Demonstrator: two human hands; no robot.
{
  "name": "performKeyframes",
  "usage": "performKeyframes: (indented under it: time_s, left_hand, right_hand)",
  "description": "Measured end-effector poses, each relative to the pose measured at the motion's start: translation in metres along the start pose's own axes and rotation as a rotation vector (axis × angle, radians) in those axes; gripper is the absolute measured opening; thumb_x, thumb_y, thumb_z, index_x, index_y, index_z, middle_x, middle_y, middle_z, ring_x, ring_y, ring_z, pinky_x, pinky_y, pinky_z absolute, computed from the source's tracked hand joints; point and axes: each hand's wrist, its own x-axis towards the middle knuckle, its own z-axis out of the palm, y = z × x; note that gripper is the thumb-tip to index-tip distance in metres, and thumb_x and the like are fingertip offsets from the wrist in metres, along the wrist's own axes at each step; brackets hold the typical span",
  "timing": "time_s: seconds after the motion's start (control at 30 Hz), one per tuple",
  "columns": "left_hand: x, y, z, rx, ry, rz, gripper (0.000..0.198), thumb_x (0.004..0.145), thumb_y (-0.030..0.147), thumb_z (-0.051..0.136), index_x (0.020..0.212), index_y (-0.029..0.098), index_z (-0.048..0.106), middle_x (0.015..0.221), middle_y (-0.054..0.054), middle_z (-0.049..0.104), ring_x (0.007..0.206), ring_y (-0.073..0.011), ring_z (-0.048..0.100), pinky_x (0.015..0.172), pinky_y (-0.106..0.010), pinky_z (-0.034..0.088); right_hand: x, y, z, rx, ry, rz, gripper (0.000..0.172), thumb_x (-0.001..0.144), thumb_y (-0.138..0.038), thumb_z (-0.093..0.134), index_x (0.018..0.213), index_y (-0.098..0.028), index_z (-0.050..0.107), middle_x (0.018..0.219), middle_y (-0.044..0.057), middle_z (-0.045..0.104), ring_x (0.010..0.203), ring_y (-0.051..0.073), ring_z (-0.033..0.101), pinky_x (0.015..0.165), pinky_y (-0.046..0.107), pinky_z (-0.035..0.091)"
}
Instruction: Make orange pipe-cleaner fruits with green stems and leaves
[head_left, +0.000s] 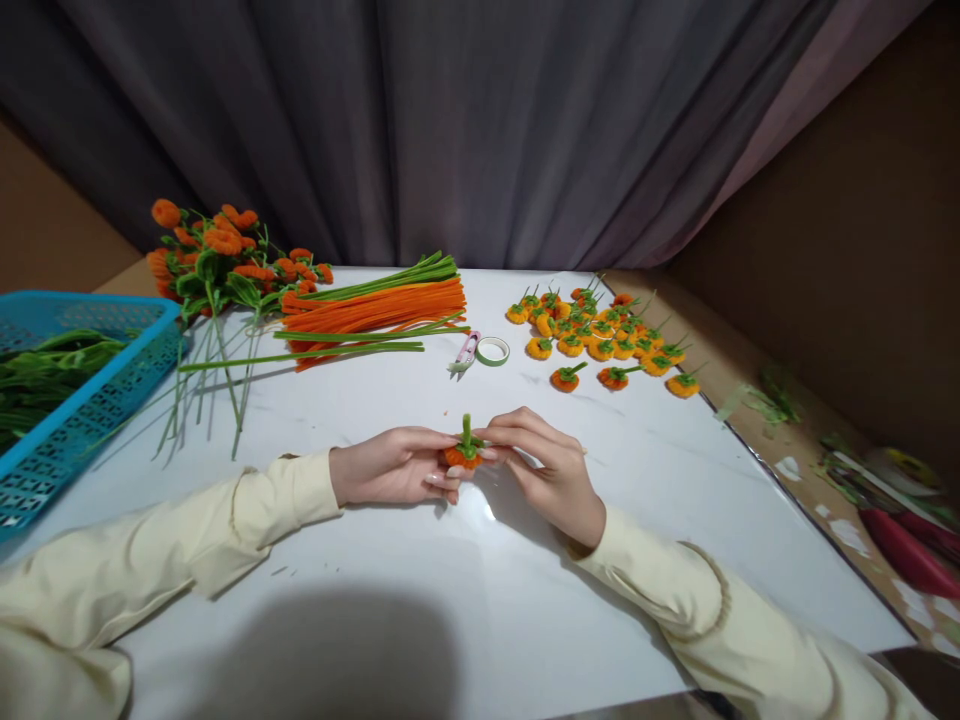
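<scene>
Between my two hands is a small orange pipe-cleaner pumpkin [463,457] with a green top and a green stem pointing up. My left hand [401,466] grips it from the left, thumb and fingers closed around its side. From the right, my right hand [546,470] pinches its edge with the fingertips. Beyond my hands lie a pink-handled pair of snips [466,350] and a roll of green tape [493,351]. More orange and yellow pumpkins [601,349] with green stems sit in a group at the back right.
Orange pipe cleaners [375,312] and green pipe cleaners [420,275] lie in a bundle at the back. Left of them is a pile of orange flowers [223,242] with long stems. A blue basket [127,400] holds green pieces. Scraps [780,395] lie beyond the table's right edge.
</scene>
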Motion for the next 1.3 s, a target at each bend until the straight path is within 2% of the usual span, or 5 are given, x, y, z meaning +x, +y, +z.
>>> performKeyframes:
  time_s: [0.53,0.8,1.07,1.2,1.3]
  left_hand:
    - [0.0,0.0,-0.001,-0.077,0.045,-0.044,0.015,0.083,0.019,0.05,0.089,0.007,0.057,0.069,0.0,0.04,0.053,-0.0083,0.032,0.072,-0.029,0.041]
    - [0.0,0.0,0.004,0.021,0.07,0.076,0.01,0.084,0.017,0.05,0.084,0.009,0.057,0.069,0.001,0.042,0.055,-0.0077,0.029,0.072,-0.029,0.042]
    - [-0.002,-0.006,0.018,0.331,0.212,0.241,0.011,0.087,0.022,0.049,0.084,0.013,0.055,0.077,-0.001,0.043,0.072,-0.0122,0.04,0.078,-0.029,0.04]
    - [-0.006,-0.009,0.021,0.709,0.267,0.323,0.017,0.092,0.028,0.041,0.089,0.016,0.052,0.088,-0.003,0.048,0.084,-0.0146,0.043,0.082,-0.027,0.036]
    - [-0.009,-0.008,0.022,1.008,0.301,0.366,0.02,0.094,0.03,0.036,0.098,0.017,0.051,0.095,-0.005,0.051,0.095,-0.017,0.043,0.088,-0.028,0.034]
  right_hand:
    - [-0.004,0.008,0.0,-0.251,-0.065,-0.273,0.029,0.09,-0.007,0.037,0.104,-0.016,0.061,0.086,0.011,0.066,0.073,0.018,0.057,0.061,0.032,0.047]
    - [-0.001,0.004,-0.006,-0.484,-0.12,-0.455,0.027,0.089,-0.005,0.036,0.107,-0.012,0.056,0.088,0.013,0.064,0.074,0.019,0.056,0.059,0.033,0.043]
    - [0.006,-0.004,-0.011,-0.626,-0.142,-0.617,0.021,0.09,-0.008,0.039,0.091,-0.011,0.06,0.085,0.015,0.063,0.073,0.02,0.054,0.057,0.033,0.044]
    - [0.004,-0.009,-0.007,-0.591,-0.133,-0.546,0.022,0.088,-0.005,0.036,0.092,-0.011,0.057,0.083,0.014,0.062,0.067,0.019,0.052,0.056,0.032,0.042]
    - [0.003,-0.012,-0.004,-0.484,-0.113,-0.36,0.027,0.084,0.001,0.034,0.092,-0.012,0.055,0.081,0.013,0.061,0.067,0.018,0.052,0.056,0.03,0.041]
